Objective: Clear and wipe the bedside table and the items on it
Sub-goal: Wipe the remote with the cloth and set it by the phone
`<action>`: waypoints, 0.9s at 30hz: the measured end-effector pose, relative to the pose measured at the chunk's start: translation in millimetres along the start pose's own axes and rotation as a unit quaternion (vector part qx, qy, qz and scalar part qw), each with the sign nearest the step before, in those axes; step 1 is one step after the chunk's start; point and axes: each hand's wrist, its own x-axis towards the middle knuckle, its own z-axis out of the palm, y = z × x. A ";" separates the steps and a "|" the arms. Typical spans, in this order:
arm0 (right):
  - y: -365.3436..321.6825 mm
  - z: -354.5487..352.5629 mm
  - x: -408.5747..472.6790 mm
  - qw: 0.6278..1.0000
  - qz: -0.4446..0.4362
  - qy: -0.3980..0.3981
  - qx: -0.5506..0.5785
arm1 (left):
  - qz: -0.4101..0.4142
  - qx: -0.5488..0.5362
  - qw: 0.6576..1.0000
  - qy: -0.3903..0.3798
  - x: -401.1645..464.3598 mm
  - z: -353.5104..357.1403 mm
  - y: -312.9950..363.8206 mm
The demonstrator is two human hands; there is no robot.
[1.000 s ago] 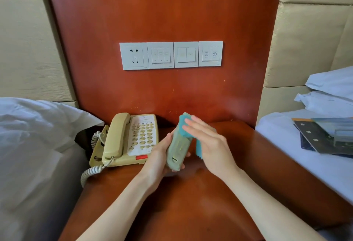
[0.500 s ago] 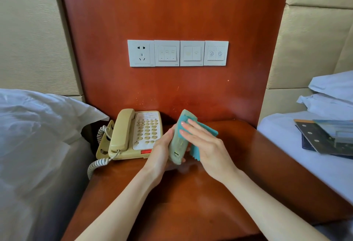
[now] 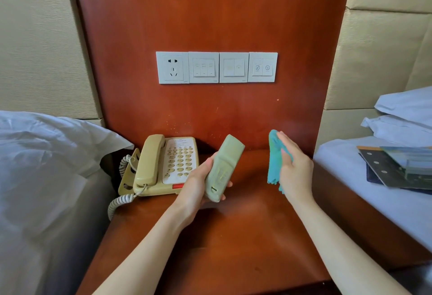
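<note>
The pale green remote (image 3: pixel 222 168) is gripped tilted in the left hand (image 3: pixel 198 189) above the bedside table (image 3: pixel 245 236), the teal cloth (image 3: pixel 274 161) clasped in the right hand (image 3: pixel 295 170) apart, the telephone (image 3: pixel 163 166) at the rear-left corner.

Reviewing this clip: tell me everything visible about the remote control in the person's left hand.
The remote control is a long, slim, pale grey-green plastic bar with rounded ends. Faint markings run along its face and a small dark slot sits near its lower end. It is held above the bedside table, tilted, top end pointing up and away. The left hand grips its lower half. The teal cloth is apart from it.
</note>
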 end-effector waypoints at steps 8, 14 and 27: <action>-21.4 20.0 -23.8 0.963 -0.209 -0.161 -0.055 | 0.023 0.059 0.998 -0.013 -0.5 11.8 -5.4; -35.6 31.2 -42.6 0.888 -0.358 -0.271 -0.098 | 0.001 -0.188 0.982 -0.013 3.4 5.5 -2.6; -22.2 18.9 -23.0 0.954 -0.231 -0.179 -0.071 | 0.099 -0.035 0.994 -0.039 4.4 7.7 -5.4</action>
